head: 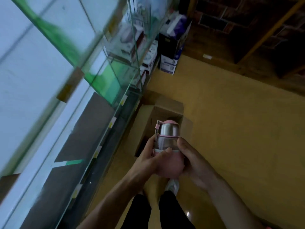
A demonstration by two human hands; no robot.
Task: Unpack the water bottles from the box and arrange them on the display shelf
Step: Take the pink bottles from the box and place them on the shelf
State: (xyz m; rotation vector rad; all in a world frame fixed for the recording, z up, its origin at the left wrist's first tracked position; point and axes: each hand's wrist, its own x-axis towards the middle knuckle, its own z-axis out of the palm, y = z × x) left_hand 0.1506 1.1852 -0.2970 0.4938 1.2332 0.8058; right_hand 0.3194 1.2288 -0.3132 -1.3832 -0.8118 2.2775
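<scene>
A pink water bottle (167,138) with a clear body, a silver cap and a pink strap is held above the open cardboard box (152,119) on the floor. My left hand (156,161) grips its lower body from the left, thumb across the front. My right hand (189,159) holds it from the right, thumb at the neck. The bottle's pink base is mostly covered by my fingers. The glass display shelf (92,103) runs along the left, its panes blurred. The inside of the box is dark and largely hidden behind the bottle.
Stacked product boxes (171,47) stand on the floor at the far end of the shelf, and more boxed goods (132,38) sit inside the glass case. Yellow floor (239,129) stretches to the right. My legs and a shoe (172,187) are below the hands.
</scene>
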